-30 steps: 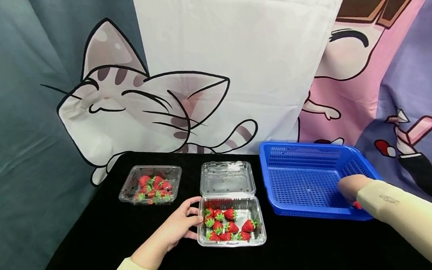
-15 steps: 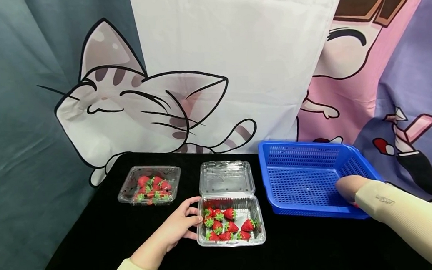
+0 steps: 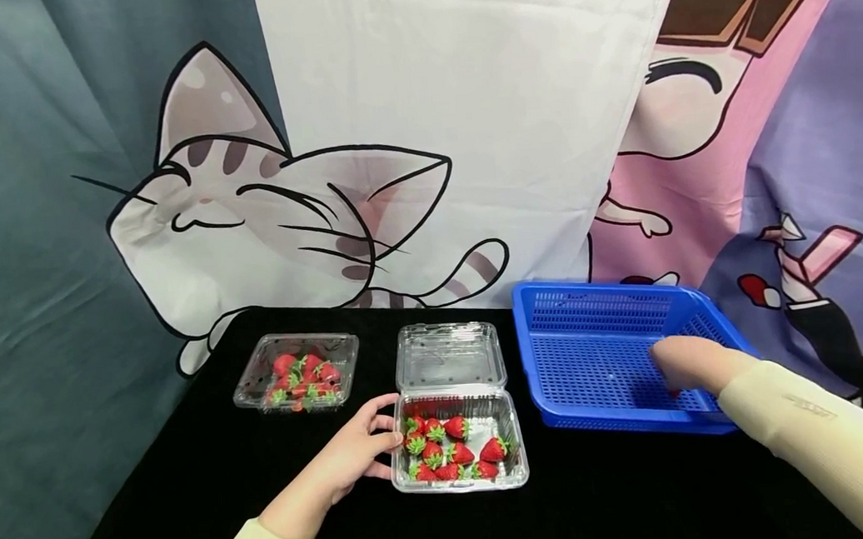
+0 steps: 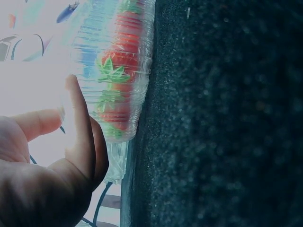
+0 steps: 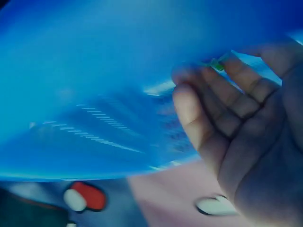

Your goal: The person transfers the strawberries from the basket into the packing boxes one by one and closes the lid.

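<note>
A clear plastic box (image 3: 462, 484) sits with its lid (image 3: 450, 358) folded back, holding several strawberries (image 3: 493, 450). My left hand (image 3: 354, 449) holds the box's left wall, one fingertip over the rim and others against the side. In the left wrist view the strawberries (image 4: 118, 66) show through the ribbed wall. My right hand (image 3: 697, 361) is inside the blue basket (image 3: 562, 415), gripping a strawberry (image 3: 674, 392) that is mostly covered by the fingers. Its green leaves (image 5: 218, 65) peek out between the fingertips in the right wrist view.
Further left, a second clear box (image 3: 248, 391) with several strawberries stands with its lid down. Black cloth (image 3: 265, 473) covers the table. Behind it hangs a cartoon-printed curtain (image 3: 462, 67) close to the basket's back rim.
My right hand has shifted left and slightly up within the basket, with the red of a strawberry under it. My left hand stays at the box. The whole view has drifted slightly.
</note>
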Available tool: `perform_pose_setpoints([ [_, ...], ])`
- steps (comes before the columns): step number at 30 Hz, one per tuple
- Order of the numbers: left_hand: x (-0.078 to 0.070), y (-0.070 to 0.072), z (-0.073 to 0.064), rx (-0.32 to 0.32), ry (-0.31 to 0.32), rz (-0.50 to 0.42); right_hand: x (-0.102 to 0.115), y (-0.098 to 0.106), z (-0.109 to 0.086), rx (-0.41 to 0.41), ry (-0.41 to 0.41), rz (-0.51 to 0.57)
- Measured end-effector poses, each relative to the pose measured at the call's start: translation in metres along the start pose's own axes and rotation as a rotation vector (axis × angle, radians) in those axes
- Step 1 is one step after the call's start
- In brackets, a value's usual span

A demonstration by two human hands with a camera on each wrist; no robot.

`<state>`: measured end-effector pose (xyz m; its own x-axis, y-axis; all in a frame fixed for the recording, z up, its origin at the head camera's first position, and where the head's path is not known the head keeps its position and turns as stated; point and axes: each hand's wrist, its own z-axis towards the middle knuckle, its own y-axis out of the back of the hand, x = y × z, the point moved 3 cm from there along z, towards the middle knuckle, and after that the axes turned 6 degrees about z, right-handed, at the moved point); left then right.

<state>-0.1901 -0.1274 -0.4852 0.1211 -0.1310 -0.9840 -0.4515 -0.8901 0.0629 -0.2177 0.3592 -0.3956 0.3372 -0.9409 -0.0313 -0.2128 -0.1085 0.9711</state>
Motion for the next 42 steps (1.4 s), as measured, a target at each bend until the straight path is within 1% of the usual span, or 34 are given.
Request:
perform_pose_setpoints([
  [2, 0.001, 0.000, 0.001, -0.001, 0.000, 0.001, 0.010, 0.013, -0.001, -0.045, 0.008, 0.051],
  [4, 0.001, 0.000, 0.001, -0.003, -0.001, 0.001, 0.021, 0.029, -0.003, -0.094, -0.007, 0.100],
  [8, 0.001, 0.000, -0.001, -0.014, 0.002, 0.006, 0.042, 0.058, -0.006, -0.214, -0.051, 0.150],
  [11, 0.000, 0.000, -0.001, -0.021, 0.000, 0.016, 0.061, 0.073, -0.010, -0.301, -0.069, 0.191],
  [13, 0.000, 0.000, -0.001, -0.025, 0.000, 0.020, 0.077, 0.079, -0.012, -0.351, -0.055, 0.211],
  [15, -0.001, 0.000, -0.001, -0.027, -0.002, 0.021, 0.096, 0.080, -0.012, -0.411, -0.007, 0.218],
  [18, -0.001, -0.001, 0.000, -0.030, 0.001, 0.022, 0.127, 0.074, -0.010, -0.495, 0.090, 0.199],
  [21, -0.002, -0.001, 0.000, -0.031, 0.001, 0.026, 0.160, 0.065, -0.006, -0.544, 0.188, 0.182],
  [26, -0.002, -0.002, -0.001, -0.032, -0.008, 0.020, 0.204, 0.046, 0.008, -0.525, 0.324, 0.143],
  [29, 0.000, -0.003, -0.001, -0.032, -0.013, 0.015, 0.222, 0.035, 0.016, -0.494, 0.401, 0.097],
  [32, 0.002, -0.004, -0.001, -0.029, -0.009, 0.012, 0.235, 0.024, 0.025, -0.470, 0.464, 0.013],
  [34, 0.003, -0.004, -0.001, -0.027, -0.006, 0.011, 0.242, 0.018, 0.029, -0.468, 0.496, -0.048],
  [36, 0.004, -0.004, 0.000, -0.029, -0.004, 0.012, 0.247, 0.012, 0.034, -0.472, 0.504, -0.116],
  [38, 0.005, -0.003, 0.001, -0.032, -0.007, 0.013, 0.251, 0.007, 0.037, -0.475, 0.502, -0.162],
  [42, 0.004, -0.002, 0.001, -0.033, -0.013, 0.016, 0.256, -0.002, 0.043, -0.467, 0.465, -0.194],
])
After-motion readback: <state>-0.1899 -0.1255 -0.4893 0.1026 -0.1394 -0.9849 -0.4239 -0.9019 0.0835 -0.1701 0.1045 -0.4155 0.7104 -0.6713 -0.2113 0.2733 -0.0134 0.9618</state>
